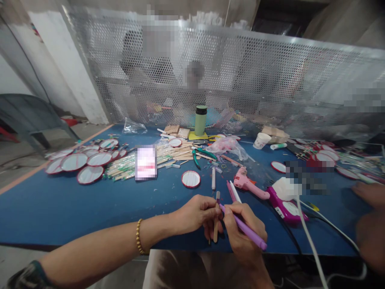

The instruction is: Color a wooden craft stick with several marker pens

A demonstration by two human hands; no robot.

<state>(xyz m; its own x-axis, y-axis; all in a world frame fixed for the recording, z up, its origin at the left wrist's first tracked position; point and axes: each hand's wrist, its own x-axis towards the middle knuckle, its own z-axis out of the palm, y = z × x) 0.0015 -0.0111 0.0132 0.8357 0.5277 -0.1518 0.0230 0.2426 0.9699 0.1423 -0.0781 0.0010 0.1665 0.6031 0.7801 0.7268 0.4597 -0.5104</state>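
My left hand (192, 214), with a gold bead bracelet (138, 237) on its wrist, pinches a flat wooden craft stick (215, 232) near the table's front edge. The stick stands roughly upright in the view, and its far end looks purple-grey. In my right hand (245, 226) is a purple marker pen (251, 234), gripped like a pencil, its tip at or very near the stick. Whether tip and stick touch is hidden by my fingers. Just beyond lie a pink pen (231, 191), a white pen (236, 192) and a small white disc with a red rim (191, 179).
A pink glue gun (251, 185) and a magenta device (284, 206) with cables lie to the right. Green-handled pliers (196, 159), wooden sticks (180, 153), a phone (146, 162) and red-rimmed discs (74, 161) spread behind. Another person's hand (368, 194) is at far right.
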